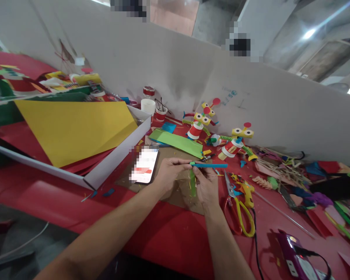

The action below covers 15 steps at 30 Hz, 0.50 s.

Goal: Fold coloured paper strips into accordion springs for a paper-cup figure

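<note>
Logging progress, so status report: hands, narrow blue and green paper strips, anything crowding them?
Left hand, right hand pinching where blue strip meets green strip. Blue points right, green down. Close on right: metal scissors, red and yellow handles.

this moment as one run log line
left hand and right hand: holding blue strip and green strip, ends together | phone: lit, by left hand | scissors: on red table, by right hand

Matt paper strips (212, 165), smooth metal scissor blades (229, 184), glossy plastic handles (238, 212)
</note>
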Available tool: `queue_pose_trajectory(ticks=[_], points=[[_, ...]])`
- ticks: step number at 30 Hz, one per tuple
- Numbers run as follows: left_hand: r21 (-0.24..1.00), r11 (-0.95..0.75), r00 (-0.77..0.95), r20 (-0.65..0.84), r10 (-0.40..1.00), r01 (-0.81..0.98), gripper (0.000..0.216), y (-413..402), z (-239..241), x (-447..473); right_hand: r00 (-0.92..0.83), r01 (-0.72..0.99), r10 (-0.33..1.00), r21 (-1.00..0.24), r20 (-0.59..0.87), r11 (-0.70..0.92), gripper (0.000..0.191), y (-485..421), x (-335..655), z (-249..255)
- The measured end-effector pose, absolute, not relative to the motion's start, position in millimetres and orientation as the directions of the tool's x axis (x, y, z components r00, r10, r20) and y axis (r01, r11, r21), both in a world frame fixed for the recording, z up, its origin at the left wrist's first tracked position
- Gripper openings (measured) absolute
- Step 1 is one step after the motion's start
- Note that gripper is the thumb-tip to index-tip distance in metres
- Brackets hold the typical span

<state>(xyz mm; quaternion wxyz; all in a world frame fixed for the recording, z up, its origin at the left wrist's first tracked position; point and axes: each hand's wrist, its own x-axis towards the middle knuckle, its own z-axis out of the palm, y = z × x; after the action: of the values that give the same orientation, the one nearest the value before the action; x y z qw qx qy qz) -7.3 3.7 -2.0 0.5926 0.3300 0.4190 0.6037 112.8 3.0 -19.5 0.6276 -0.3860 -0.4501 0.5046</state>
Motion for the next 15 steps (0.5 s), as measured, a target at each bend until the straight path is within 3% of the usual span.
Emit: queue_pose_trajectory(ticks=[8, 15], points=[[0.901, 0.022, -0.138, -0.090, 0.986, -0.432, 0.017, 2.8, -7.7, -2.7, 0.143, -0.217, 0.964, -0.944, 0.223, 0.250, 0.019, 0.8, 106.9, -21.3], [0.906, -0.025, -0.138, -0.037, 0.990, -0.424, 0.016, 3.3, -10.8, -0.5, 0.192, -0.108, 0.916, -0.920, 0.352, 0.376, 0.013, -0.6, 106.3, -19.9]])
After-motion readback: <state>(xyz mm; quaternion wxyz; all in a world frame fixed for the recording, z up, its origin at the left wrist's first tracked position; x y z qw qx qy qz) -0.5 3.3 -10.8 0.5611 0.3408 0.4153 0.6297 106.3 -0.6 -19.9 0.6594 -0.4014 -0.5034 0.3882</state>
